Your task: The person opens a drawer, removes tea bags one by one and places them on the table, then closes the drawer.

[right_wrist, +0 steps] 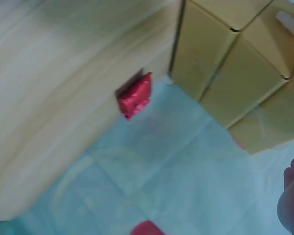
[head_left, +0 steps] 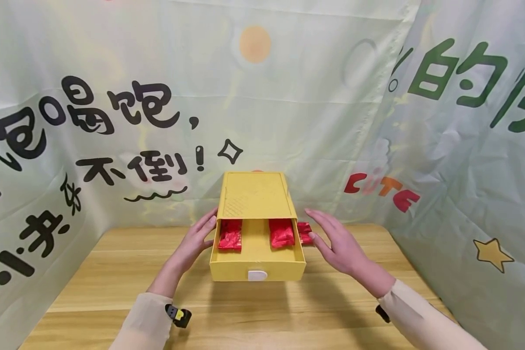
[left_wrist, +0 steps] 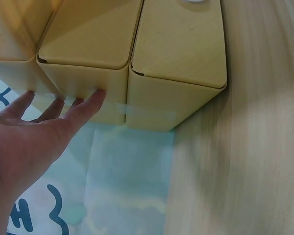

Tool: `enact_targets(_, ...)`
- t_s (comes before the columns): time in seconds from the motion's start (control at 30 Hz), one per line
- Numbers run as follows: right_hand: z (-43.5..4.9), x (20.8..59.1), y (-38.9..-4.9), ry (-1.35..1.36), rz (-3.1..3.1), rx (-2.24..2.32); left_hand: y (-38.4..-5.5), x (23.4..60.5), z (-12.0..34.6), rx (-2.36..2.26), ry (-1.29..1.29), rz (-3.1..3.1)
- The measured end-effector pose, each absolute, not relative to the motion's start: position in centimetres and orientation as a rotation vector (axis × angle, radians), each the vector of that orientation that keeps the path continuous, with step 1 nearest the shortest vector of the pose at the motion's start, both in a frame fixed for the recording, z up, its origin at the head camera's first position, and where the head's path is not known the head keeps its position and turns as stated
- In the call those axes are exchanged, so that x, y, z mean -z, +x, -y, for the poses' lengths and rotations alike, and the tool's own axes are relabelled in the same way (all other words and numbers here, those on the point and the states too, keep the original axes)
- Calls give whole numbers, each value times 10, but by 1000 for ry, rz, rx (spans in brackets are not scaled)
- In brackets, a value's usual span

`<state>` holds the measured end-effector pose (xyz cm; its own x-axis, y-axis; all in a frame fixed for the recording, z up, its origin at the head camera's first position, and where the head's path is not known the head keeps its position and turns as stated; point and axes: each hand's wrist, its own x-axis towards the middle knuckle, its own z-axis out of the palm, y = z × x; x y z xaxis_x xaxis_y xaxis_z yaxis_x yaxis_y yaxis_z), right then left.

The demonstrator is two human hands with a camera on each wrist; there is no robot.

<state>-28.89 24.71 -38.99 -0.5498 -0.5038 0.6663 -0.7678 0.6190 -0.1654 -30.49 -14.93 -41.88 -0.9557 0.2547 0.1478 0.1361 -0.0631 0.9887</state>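
A yellow drawer cabinet (head_left: 255, 194) stands on the table with its top drawer (head_left: 227, 272) pulled out. Inside that drawer lie two red foil packets, one at the left (head_left: 230, 238) and one at the right (head_left: 281, 233). My left hand (head_left: 196, 243) rests along the cabinet's left side, and the left wrist view shows straight fingers (left_wrist: 88, 105) against the side wall. Over on the right, my right hand (head_left: 338, 243) is held beside the cabinet, fingers extended and holding nothing. Only part of it enters the right wrist view, at the right edge.
Another red packet (right_wrist: 136, 97) lies on the wooden table (head_left: 127, 272), to the right of the cabinet. A printed cloth backdrop (head_left: 288, 73) hangs behind the table and along both sides. The lower drawers (left_wrist: 176, 44) are closed.
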Motion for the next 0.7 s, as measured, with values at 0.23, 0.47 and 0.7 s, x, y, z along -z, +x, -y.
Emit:
enact_targets(0.23,-238,371,-277,1121,2200,-611,-306,419,149,-2184,431,-2100)
enact_targets(0.47,-225,350,-265,1226,2182,-521,-305,419,149,-2169,432,-2102)
enact_targets(0.7,-206,330,-259,1308,2211,-414,-305,418,149,-2162,446,-2106)
